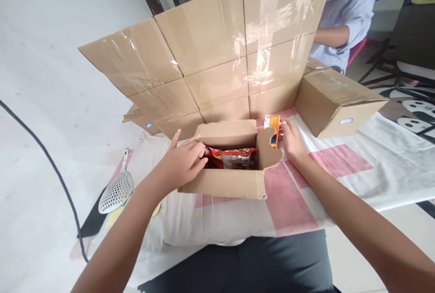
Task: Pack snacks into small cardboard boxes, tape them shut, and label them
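Note:
An opened cardboard box (pixel 224 183) stands before me with its flaps folded out. Inside lies a shiny red packet (pixel 234 159) with a partly clear front. My left hand (pixel 183 161) reaches over the box's left side, fingers spread, with thumb and forefinger at the packet's left end. Just beyond the torn right flap, an orange packet (pixel 276 123) with white and blue parts stands upright. My right hand (pixel 290 141) has its fingertips closed on that packet's right edge. The flap hides the packet's lower part.
A tall taped cardboard panel (pixel 214 48) rises behind the box. A closed carton (pixel 340 103) sits at the right, and a white slotted skimmer (pixel 117 189) lies at the left. A person (pixel 353 21) is behind the panel. A dark cable (pixel 44 161) hangs at far left.

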### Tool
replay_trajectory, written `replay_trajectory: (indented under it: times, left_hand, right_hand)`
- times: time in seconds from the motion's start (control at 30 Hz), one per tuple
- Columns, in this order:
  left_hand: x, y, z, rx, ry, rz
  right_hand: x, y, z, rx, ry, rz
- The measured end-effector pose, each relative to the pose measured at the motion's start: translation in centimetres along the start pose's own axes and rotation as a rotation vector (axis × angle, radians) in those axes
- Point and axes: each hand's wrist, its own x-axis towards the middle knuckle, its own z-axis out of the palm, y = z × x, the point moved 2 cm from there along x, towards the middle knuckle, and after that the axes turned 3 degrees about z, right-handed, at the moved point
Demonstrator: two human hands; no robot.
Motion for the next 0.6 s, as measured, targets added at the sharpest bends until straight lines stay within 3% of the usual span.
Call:
replay_trajectory:
  times: [0.13, 0.2, 0.33, 0.4, 0.47, 0.6]
  left_hand:
    - [0.4, -2.4, 0.0, 0.023, 0.110, 0.175]
    - [0.5, -3.0, 0.4, 0.000, 0.062, 0.240]
    - [0.7, -2.6, 1.8, -0.106, -0.119, 0.339]
    - [0.8, -2.4, 2.5, -0.119, -0.132, 0.350]
    - [0.8, -2.4, 3.0, -0.092, -0.048, 0.364]
    - [-0.5, -3.3, 3.9, -0.079, 0.324, 0.401]
  right_hand:
    - [-1.1, -1.7, 0.1, -0.128, 0.007, -0.076]
    - [-1.9, -2.9, 0.0, -0.189, -0.011, -0.211]
    - [-4.2, -5.6, 0.1, -0.363, -0.034, -0.628]
    - [-5.2, -6.4, 0.4, -0.352, -0.122, -0.732]
    - [-5.9, -6.6, 0.9, -0.289, -0.266, -0.794]
    - [-6.8, -6.2, 1.8, -0.174, -0.515, -0.753]
